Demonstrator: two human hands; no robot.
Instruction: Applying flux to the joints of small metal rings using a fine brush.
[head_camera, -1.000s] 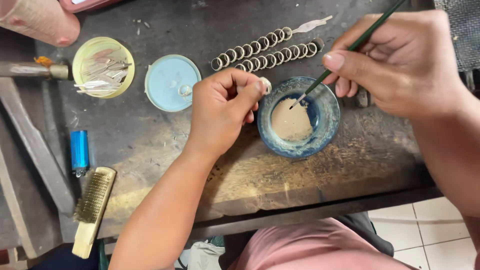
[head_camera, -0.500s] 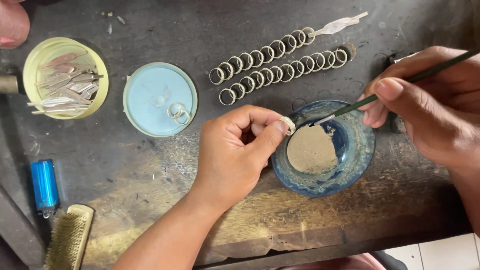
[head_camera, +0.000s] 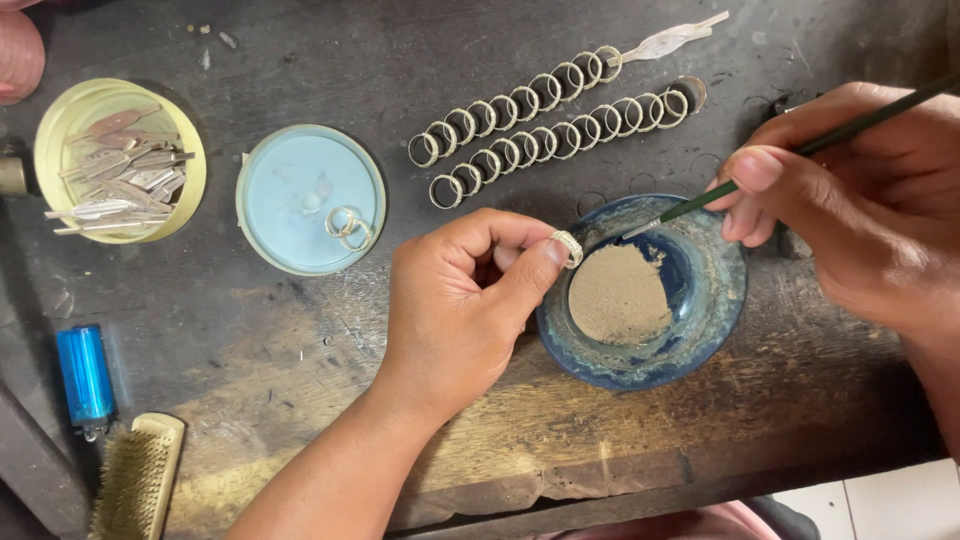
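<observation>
Left hand curls over the front edge of the worn wooden bench, thumb and forefinger pinched shut on a small metal ring. The ring sits at the fingertips, held just above the near-left rim of the blue bowl, band edge showing between the two pads.

Right hand comes in from the right, fingers closed narrow around a thin green-handled brush. Its pale tip hangs over the bowl, close to the ring but apart from it. Tan paste pools in the bowl's bottom.

Handling, as a judgement: the ring looks light, stiff and hard, probably smooth enough to slip or spin under loose pressure, and small enough to be lost if dropped. Best held as it is now, across the outer edges of the band, which leaves the face open to the brush. The brush is slender and light; a pencil hold low on the handle gives the steadiest tip.

Behind the bowl, two rows of similar rings lie strung in lines. To the left, a pale blue lid carries a few more loose rings. Further left, a yellow dish holds thin metal strips. A blue lighter and a wire brush lie at the near-left corner.
</observation>
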